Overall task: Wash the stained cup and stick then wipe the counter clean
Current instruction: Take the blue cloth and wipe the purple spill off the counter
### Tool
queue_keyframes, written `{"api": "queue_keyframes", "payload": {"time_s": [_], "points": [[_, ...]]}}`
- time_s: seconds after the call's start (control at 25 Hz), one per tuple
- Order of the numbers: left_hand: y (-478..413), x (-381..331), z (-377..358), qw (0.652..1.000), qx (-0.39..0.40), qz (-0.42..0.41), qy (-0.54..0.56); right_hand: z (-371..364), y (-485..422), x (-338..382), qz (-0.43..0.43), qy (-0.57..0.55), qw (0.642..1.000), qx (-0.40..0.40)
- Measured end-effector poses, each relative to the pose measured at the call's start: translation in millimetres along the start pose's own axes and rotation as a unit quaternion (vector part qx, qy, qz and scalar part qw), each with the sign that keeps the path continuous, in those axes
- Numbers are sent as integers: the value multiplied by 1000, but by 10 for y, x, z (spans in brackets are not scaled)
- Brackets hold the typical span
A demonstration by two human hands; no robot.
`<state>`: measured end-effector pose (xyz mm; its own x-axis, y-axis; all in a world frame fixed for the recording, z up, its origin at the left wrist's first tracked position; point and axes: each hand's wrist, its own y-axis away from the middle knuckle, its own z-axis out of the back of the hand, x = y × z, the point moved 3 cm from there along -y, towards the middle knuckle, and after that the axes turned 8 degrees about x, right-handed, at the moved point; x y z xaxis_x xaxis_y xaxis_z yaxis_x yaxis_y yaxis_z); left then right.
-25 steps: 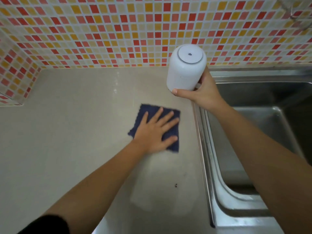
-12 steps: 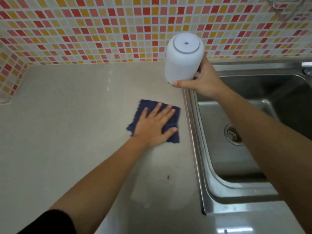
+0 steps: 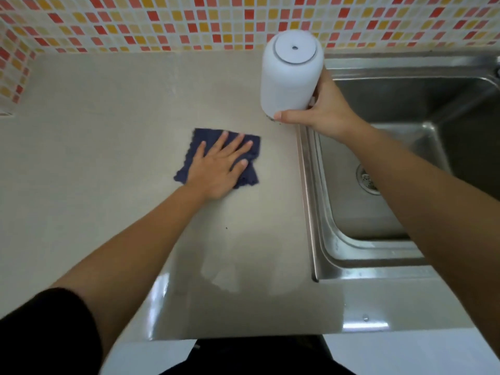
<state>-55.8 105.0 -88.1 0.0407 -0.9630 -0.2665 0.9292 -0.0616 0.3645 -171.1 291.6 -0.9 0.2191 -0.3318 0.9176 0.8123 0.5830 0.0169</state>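
A mosaic wall (image 3: 167,20) of small white, red, orange and yellow tiles runs along the far edge of a pale beige counter (image 3: 94,136) and turns the corner at the counter's far left. Set into the counter's right side is a stainless steel sink (image 3: 400,212), with a raised rim and a round strainer drain (image 3: 366,180) in the basin floor. Soft light glints in bright patches on the glossy counter near its front edge, and below that edge lies a white floor (image 3: 392,353).
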Motion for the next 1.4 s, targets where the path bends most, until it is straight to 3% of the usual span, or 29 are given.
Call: {"api": "queue_keyframes", "payload": {"time_s": [0.12, 0.2, 0.32, 0.44, 0.48, 0.6, 0.72, 0.8, 0.92, 1.04, 1.16, 1.28, 1.4], "points": [[472, -681, -406, 993, 2, -112, -22, -34, 25, 25, -4, -11, 1000, -14], [1157, -698, -727, 982, -1, -174, -71, -67, 55, 31, -13, -13, 1000, -14], [1588, 67, -705, 989, -29, -103, -104, -153, 84, 10, -20, -16, 1000, 0], [1077, 590, -318, 995, -65, 62, -41, -318, 74, -38, -22, -32, 999, 13], [883, 538, -249, 994, -69, 83, -29, -394, 65, -48, -22, -34, 999, 14], [850, 195, -348, 997, -52, -12, -52, -633, -14, -113, -26, -40, 999, 22], [1428, 466, -613, 985, -48, -110, -123, -785, -90, -173, -40, -44, 997, 48], [1544, 969, -505, 990, -56, -59, -114, -883, -119, -184, -44, -47, 996, 68], [1294, 1689, -124, 990, -86, 108, -17, -1034, -141, -179, -41, -25, 996, 78], [866, 1868, 117, 975, -86, 204, 31, -1099, -185, -186, -44, -19, 996, 75], [947, 1571, -2, 982, -71, 174, 21, -1116, -183, -177, -53, -20, 992, 112], [1741, 1377, -394, 993, -54, 104, -5, -1090, 54, -151, -92, -2, 989, 116], [2354, 1758, -394, 992, -55, 97, -57, -1014, 774, -253, -115, 199, 973, 36]]}}
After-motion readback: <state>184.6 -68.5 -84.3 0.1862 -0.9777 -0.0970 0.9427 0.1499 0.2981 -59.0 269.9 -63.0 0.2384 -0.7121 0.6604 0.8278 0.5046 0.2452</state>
